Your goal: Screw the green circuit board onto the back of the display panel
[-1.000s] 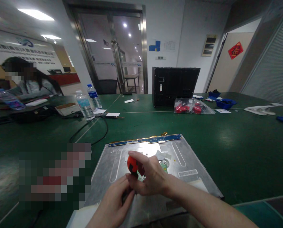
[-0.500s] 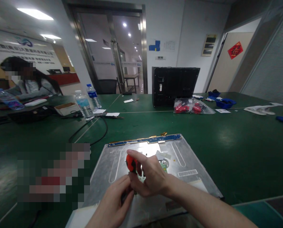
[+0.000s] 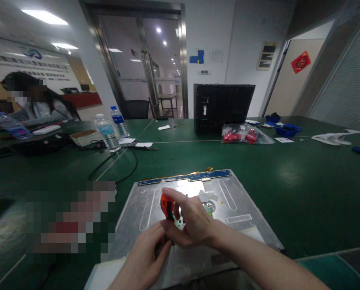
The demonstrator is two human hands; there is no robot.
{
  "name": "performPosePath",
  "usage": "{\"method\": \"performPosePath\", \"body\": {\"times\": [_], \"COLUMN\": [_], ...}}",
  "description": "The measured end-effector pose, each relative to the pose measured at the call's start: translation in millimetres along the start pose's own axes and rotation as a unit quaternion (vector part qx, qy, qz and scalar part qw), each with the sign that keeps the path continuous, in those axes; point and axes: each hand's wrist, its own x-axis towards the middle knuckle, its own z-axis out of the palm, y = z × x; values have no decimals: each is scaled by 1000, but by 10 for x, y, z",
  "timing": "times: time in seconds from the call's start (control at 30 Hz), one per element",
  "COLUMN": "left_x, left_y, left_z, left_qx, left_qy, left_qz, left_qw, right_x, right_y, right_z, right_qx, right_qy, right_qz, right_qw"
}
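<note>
One orange handle point(image 3: 165, 204), near-upright, black end down

A green table point(image 3: 288, 169) carries a metal panel point(image 3: 240, 206); bottles point(image 3: 106, 133) stand beyond.

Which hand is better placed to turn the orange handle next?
Right, probably. The right hand has the orange handle between thumb and fingers, above the panel. The left hand is close beside it, its fingertips partly hidden; I can't tell what it grips.
</note>
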Motion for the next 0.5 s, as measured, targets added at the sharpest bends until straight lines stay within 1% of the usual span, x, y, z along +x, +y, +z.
{"method": "performPosePath", "body": {"times": [0.1, 0.23, 0.33, 0.4, 0.5], "left_x": [20, 17, 0, -12, -22], "left_y": [17, -9, -33, -45, -52], "left_z": [-12, 1, 14, 21, 24], "left_qx": [-6, 2, 4, 8, 12], "left_qy": [-12, -20, -24, -21, -18], "left_qz": [7, 4, -10, -20, -33], "left_qw": [1000, 1000, 1000, 1000, 999], "right_x": [-14, -18, -22, -28, -29], "right_y": [6, 4, 12, 25, 41], "right_z": [-4, 21, 43, 50, 39], "right_qx": [1, 1, -12, -21, -13], "right_qy": [-8, 20, 36, 29, -3], "right_qz": [14, 20, 16, 18, 22], "right_qw": [1000, 1000, 999, 999, 1000]}}
